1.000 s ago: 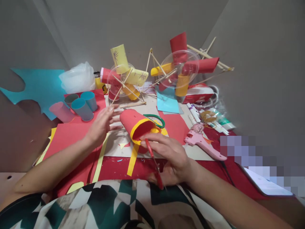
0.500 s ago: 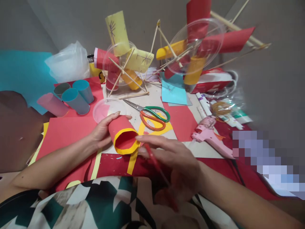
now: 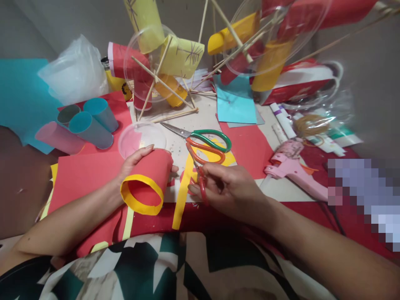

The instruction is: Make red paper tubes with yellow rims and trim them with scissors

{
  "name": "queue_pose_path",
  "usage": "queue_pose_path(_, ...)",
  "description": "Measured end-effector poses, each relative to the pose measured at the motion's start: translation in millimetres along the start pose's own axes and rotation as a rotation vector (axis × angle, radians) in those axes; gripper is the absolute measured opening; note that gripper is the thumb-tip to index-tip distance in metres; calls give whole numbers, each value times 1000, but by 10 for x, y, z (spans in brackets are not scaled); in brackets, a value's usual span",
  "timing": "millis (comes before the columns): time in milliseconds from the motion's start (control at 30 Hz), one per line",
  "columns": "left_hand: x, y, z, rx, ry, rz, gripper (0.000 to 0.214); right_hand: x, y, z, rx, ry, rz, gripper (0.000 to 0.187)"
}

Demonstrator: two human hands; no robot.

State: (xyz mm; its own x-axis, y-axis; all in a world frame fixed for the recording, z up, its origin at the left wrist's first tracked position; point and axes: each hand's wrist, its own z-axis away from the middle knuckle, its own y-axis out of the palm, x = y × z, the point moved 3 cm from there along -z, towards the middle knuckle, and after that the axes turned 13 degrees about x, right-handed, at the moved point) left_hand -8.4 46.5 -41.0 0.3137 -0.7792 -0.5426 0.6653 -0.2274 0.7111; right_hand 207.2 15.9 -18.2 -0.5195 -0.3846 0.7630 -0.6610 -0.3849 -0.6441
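My left hand (image 3: 133, 163) is wrapped round a red paper tube with a yellow rim (image 3: 146, 183), its open end turned toward me. My right hand (image 3: 226, 187) is closed on small red-handled scissors (image 3: 201, 183), blades pointing away toward the table's middle. A long yellow paper strip (image 3: 183, 189) lies under the scissors, between the two hands. A larger pair of scissors with green and orange handles (image 3: 204, 143) lies just beyond, touching neither hand.
A clear plastic lid (image 3: 142, 135) lies behind the tube. Blue and pink paper tubes (image 3: 84, 125) lie at the left on red paper (image 3: 84, 175). Two stick-and-tube wheels (image 3: 156, 62) stand at the back. A pink glue gun (image 3: 293, 168) lies at the right, a plastic bag (image 3: 75, 71) far left.
My left hand has taken hold of the red tube and drawn it toward me and to the left. My right hand with the red scissors moved forward onto the yellow strip. The camera leaned closer.
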Motion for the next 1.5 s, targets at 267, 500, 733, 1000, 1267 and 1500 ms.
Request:
queue_pose_path(267, 63, 78, 26, 7, 59, -179, 41, 12, 1, 40, 164, 33, 160, 36)
queue_pose_path(500, 13, 169, 19, -58, 178, -337, 29, 5, -23, 28, 158, 18, 236, 26)
queue_pose_path(733, -25, 203, 0, -20, 170, -388, 20, -32, 13, 41, 180, 9, 244, 28)
queue_pose_path(1000, -32, 186, 2, -95, 150, -403, 19, -12, 17, 49, 226, 7, 214, 21)
queue_pose_path(1267, 2, 163, -10, -106, 147, -232, 13, 1, -17, 40, 266, 14, 218, 23)
queue_pose_path(1500, -26, 127, -3, -71, 141, -215, 14, 15, -58, 21, 394, 97, 275, 31)
